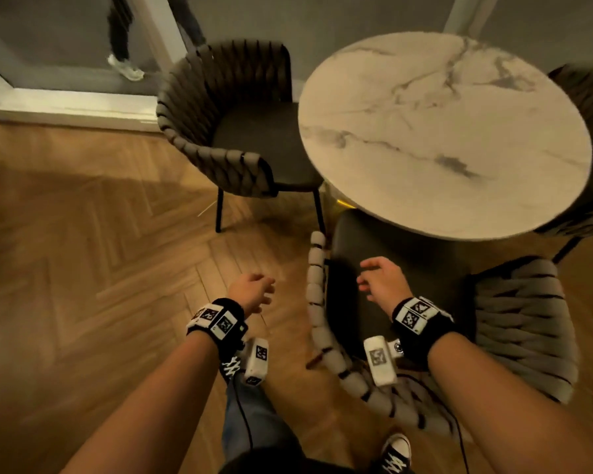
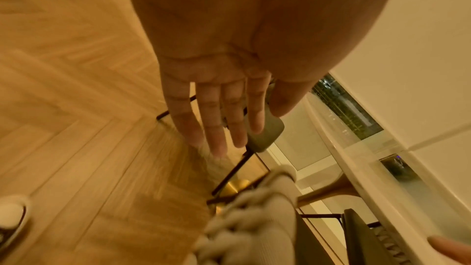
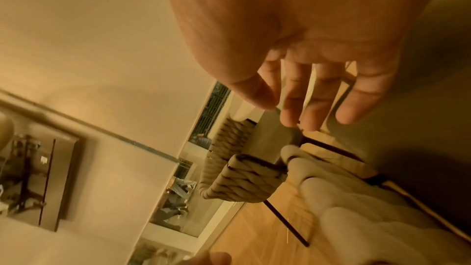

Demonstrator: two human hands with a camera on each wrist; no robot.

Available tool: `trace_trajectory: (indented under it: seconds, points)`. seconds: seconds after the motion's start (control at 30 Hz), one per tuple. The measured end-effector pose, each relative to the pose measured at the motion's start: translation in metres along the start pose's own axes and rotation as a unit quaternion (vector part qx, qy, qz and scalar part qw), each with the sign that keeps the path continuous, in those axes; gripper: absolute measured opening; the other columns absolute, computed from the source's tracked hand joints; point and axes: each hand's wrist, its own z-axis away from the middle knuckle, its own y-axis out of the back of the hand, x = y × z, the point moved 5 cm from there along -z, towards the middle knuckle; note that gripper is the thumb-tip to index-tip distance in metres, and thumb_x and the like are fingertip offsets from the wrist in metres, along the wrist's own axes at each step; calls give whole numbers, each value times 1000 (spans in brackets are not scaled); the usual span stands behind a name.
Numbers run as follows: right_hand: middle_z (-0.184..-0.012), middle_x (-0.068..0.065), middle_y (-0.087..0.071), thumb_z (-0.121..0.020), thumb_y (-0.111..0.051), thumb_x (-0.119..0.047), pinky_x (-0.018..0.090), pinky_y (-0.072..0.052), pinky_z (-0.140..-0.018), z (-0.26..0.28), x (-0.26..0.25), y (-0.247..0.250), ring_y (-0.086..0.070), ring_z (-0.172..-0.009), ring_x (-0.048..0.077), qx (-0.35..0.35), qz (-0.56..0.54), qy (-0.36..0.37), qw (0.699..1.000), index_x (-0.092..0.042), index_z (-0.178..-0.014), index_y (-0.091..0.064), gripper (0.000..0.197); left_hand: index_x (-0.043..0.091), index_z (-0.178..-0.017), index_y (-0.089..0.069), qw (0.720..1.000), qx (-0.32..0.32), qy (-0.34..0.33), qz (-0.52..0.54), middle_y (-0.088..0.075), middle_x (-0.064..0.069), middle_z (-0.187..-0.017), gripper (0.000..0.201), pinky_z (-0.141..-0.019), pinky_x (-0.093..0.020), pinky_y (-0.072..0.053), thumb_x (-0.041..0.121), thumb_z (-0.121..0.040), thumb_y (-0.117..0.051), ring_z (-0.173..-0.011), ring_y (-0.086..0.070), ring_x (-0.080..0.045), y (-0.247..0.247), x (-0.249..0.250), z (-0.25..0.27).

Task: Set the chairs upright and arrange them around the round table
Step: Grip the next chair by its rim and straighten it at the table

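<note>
Both hands hang empty, fingers loosely spread: left hand [image 1: 252,291] over the floor, right hand [image 1: 382,280] above the near chair [image 1: 408,268]; that chair stands upright, tucked under the round desk [image 1: 442,131]; seemingly just placed.

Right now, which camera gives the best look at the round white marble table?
The head view: the round white marble table shows its whole veined top from above. The left wrist view catches only its pale edge from below, and the right wrist view shows only a blurred strip of it past the fingers.
</note>
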Motion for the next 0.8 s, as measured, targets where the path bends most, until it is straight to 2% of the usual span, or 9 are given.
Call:
trace_trajectory:
  seconds: [0.13, 0.2, 0.27, 0.33, 0.4, 0.5, 0.63, 0.7, 0.8]
  points:
    - [-92, 6, -72, -85, -57, -14, 42, -57, -74, -35, -92, -92, -69, -82, 26, 10, 64, 45, 997, -31, -89, -60, 18, 7, -107, -66, 997, 7, -41, -57, -69, -11, -104, 22, -58, -29, -45, 25, -102, -53, -83, -63, -23, 106, 46, -62]
    - [-91, 5, -70, -88, -58, -13, 40, -56, -80, -49, -130, -128, -68, -87, 27, 11, 87, 51, 995, -27, -98, -62, 18, 17, -93, -67, 993, 16, -69, -92, -71, -11, -106, 17, -69, -33, -54, 26, -101, -55, -93, -67, -27, 148, 72, -87]
    - [-91, 6, -70, -88, -59, -13, 38, -55, -80, -69, -170, -166, -66, -89, 27, 8, 112, 55, 992, -23, -105, -63, 20, 17, -103, -71, 984, 33, -89, -148, -72, -9, -114, 20, -90, -36, -55, 30, -99, -56, -107, -67, -29, 190, 99, -113]
    - [-95, 7, -70, -88, -60, -14, 37, -54, -79, -93, -206, -201, -66, -90, 26, -4, 147, 68, 987, -20, -111, -61, 24, 14, -121, -67, 973, 60, -99, -198, -70, -8, -120, 30, -92, -33, -50, 31, -100, -55, -112, -65, -30, 225, 125, -137]
    - [-109, 7, -65, -87, -62, -18, 39, -54, -86, -122, -237, -230, -64, -100, 26, -13, 185, 82, 979, -23, -118, -57, 32, 15, -130, -61, 969, 72, -111, -210, -69, -9, -127, 35, -92, -35, -51, 31, -99, -54, -114, -64, -30, 247, 151, -165]
    - [-135, 10, -47, -88, -62, -23, 49, -50, -98, -165, -271, -260, -50, -124, 34, -5, 258, 95, 961, -27, -134, -46, 50, 18, -141, -50, 960, 75, -117, -244, -60, -12, -138, 43, -95, -38, -48, 32, -100, -52, -123, -58, -33, 262, 175, -205]
    - [-149, 7, -34, -89, -63, -29, 53, -45, -101, -221, -297, -285, -36, -134, 35, 14, 327, 115, 938, -31, -145, -33, 64, 26, -148, -39, 958, 87, -110, -249, -45, -18, -150, 54, -97, -40, -44, 36, -98, -55, -131, -50, -39, 269, 193, -264]
    - [-156, 5, -25, -90, -62, -36, 56, -40, -106, -245, -297, -297, -29, -140, 35, -8, 361, 114, 925, -35, -150, -26, 70, 31, -151, -34, 957, 99, -98, -256, -32, -20, -159, 61, -108, -46, -42, 39, -96, -59, -139, -43, -42, 273, 196, -290]
    - [-163, 4, -13, -92, -59, -45, 59, -33, -109, -283, -291, -314, -17, -146, 37, -53, 393, 96, 913, -38, -152, -20, 72, 40, -155, -26, 966, 110, -56, -229, -12, -18, -169, 73, -121, -50, -29, 46, -92, -64, -154, -17, -40, 279, 201, -334]
